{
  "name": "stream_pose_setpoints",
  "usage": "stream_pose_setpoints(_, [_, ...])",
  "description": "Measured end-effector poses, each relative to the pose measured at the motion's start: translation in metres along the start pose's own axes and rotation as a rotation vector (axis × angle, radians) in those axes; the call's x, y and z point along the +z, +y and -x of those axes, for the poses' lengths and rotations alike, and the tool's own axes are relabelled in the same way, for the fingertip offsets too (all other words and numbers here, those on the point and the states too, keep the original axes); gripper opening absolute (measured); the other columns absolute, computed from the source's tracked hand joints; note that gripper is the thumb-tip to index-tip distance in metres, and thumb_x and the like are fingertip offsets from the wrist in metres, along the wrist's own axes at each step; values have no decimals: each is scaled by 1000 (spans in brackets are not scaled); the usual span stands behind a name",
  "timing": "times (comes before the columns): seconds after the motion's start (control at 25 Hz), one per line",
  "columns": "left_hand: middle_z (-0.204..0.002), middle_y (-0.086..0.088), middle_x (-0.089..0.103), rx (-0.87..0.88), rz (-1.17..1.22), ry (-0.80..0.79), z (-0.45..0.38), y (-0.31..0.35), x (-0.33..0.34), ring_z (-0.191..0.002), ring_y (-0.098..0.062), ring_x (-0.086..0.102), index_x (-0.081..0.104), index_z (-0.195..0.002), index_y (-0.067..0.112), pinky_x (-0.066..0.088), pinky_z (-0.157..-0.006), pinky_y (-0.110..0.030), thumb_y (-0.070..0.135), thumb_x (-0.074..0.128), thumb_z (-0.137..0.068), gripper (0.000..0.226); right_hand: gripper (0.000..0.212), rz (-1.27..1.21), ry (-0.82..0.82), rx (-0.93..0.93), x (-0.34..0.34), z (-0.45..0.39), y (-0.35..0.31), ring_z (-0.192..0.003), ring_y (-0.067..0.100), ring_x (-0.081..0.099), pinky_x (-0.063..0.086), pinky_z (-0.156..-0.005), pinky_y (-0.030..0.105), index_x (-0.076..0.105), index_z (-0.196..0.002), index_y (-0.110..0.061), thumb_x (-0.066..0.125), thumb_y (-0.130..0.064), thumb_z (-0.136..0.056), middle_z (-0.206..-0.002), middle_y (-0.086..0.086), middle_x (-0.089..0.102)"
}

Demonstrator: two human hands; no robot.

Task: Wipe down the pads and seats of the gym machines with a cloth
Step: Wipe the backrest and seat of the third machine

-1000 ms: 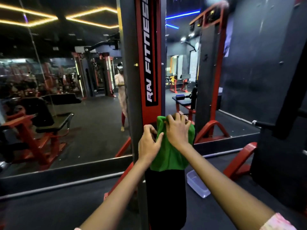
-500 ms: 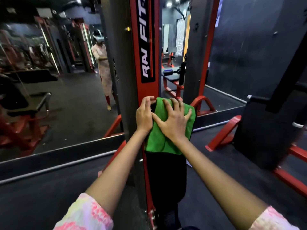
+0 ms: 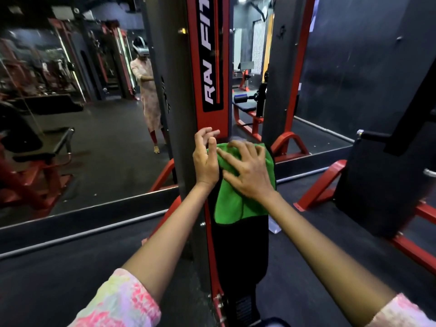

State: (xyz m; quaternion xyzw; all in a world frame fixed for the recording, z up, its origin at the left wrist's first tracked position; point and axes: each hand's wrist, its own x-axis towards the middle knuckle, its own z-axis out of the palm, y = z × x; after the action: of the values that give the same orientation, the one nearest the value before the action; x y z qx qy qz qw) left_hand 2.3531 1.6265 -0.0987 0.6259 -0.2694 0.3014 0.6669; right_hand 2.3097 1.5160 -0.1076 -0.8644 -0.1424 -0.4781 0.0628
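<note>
A green cloth (image 3: pixel 233 206) is draped over the top of a black upright pad (image 3: pixel 240 251) on a red and grey machine column (image 3: pixel 207 67). My right hand (image 3: pixel 247 173) lies on the cloth with fingers spread, pressing it against the pad. At the pad's left edge is my left hand (image 3: pixel 205 161); its thumb lies along the cloth's edge. Its fingers are loosely curled near the red column and hold nothing. The pad's top is hidden under the cloth.
A wall mirror (image 3: pixel 82 138) at the left reflects benches and a standing person. To the right stands another machine with a large black pad (image 3: pixel 382 185) and red floor struts (image 3: pixel 318 187). A clear plastic box (image 3: pixel 274 226) lies on the dark floor behind the pad.
My left hand has let go of the cloth's top edge and its fingers have lifted off. My right hand has spread wider on the cloth. The view has tilted downward.
</note>
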Motion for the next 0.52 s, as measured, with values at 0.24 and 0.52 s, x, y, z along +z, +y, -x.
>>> stream_pose_setpoints(0.24, [-102,-5,64,1,15,31,1,-5,1,-92,12,57,49,-113,-2,37,-85,-6,72,27,-85,82,49,-96,-5,322,-5,-6,-5,-110,23,38,33,-88,49,66,-114,-19,46,-39,-75,-118,12,56])
stream_pose_setpoints(0.52, [-101,-6,65,-16,40,52,0,-8,1,-91,5,60,47,-114,1,41,-86,-10,74,29,-84,80,58,-117,-76,511,-12,-22,17,-114,27,44,29,-94,47,64,-117,-20,36,-48,-75,-120,8,53])
